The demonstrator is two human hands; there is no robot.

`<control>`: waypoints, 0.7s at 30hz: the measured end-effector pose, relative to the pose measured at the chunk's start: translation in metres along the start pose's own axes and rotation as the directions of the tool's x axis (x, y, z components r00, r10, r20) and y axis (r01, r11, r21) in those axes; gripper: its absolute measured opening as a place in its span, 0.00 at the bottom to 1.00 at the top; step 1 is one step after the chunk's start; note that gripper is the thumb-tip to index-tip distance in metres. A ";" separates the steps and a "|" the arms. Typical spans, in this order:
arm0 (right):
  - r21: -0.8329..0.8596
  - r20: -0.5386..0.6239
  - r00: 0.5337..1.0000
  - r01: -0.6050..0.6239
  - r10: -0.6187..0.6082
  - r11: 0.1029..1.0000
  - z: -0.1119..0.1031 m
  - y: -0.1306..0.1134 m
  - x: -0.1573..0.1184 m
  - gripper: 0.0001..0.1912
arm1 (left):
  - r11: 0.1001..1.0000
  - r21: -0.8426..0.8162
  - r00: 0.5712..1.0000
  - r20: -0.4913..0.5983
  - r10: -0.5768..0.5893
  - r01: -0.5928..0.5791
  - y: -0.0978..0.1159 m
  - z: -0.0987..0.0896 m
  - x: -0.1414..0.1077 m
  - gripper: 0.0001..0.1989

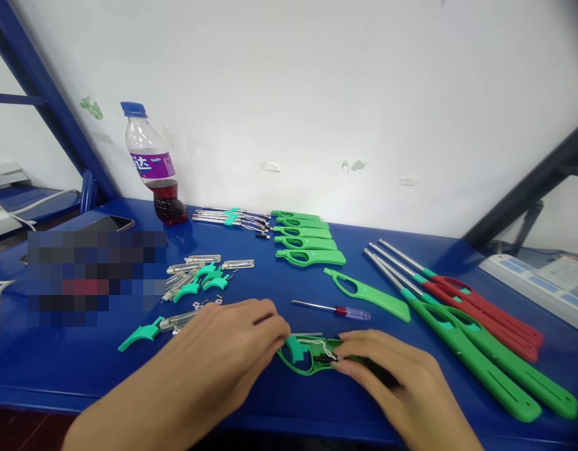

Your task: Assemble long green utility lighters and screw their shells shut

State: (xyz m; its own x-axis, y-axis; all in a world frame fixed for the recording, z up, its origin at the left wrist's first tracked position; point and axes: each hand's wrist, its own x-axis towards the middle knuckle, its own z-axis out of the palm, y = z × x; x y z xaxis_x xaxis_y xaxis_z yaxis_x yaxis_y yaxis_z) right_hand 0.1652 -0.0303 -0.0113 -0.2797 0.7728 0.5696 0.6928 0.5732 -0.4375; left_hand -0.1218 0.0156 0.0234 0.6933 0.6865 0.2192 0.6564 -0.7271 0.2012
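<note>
A green lighter casing half (312, 371) lies open low in the middle, between my hands. Inside it are a teal trigger (297, 349), white wires (323, 344) and a small black part (324, 359). My left hand (242, 338) is closed, its fingertips pinching at the teal trigger; the exact contact is hidden behind the fingers. With thumb and fingers, my right hand (392, 366) grips the casing's handle end, close to the black part. Behind the casing lies a screwdriver (336, 309) with a clear purple handle. A loose green casing half (371, 294) rests beyond it.
Green casing halves (310, 257) and metal rods with wires (218, 217) lie at the back. Teal triggers (216, 280) and clear fuel tanks (238, 264) are left. Assembled green lighters (477, 357) and red ones (486, 313) lie right. A drink bottle (150, 166) stands back left.
</note>
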 end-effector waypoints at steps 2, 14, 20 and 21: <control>0.004 0.004 1.000 -0.002 0.002 1.000 0.000 -0.001 0.000 0.11 | 1.000 0.022 0.999 0.047 0.014 -0.015 0.008 0.006 0.000 0.16; 0.037 0.067 0.998 -0.003 0.001 0.999 -0.001 -0.002 0.000 0.08 | 0.997 0.063 0.987 0.157 0.043 -0.054 0.022 0.009 0.013 0.23; 0.073 0.065 0.998 0.000 -0.005 0.997 0.000 -0.002 0.000 0.10 | 0.994 0.094 0.984 0.174 0.040 -0.057 0.023 0.012 0.019 0.21; 0.074 0.058 0.998 0.005 -0.009 0.997 0.000 -0.002 0.000 0.10 | 0.994 0.099 0.986 0.166 0.036 -0.053 0.024 0.011 0.019 0.20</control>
State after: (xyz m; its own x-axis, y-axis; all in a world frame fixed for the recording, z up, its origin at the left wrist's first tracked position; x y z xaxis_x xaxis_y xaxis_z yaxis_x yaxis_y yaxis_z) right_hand 0.1639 -0.0312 -0.0101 -0.3245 0.7821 0.5320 0.6401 0.5956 -0.4852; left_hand -0.0896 0.0118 0.0215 0.7564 0.6508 0.0652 0.6447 -0.7587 0.0936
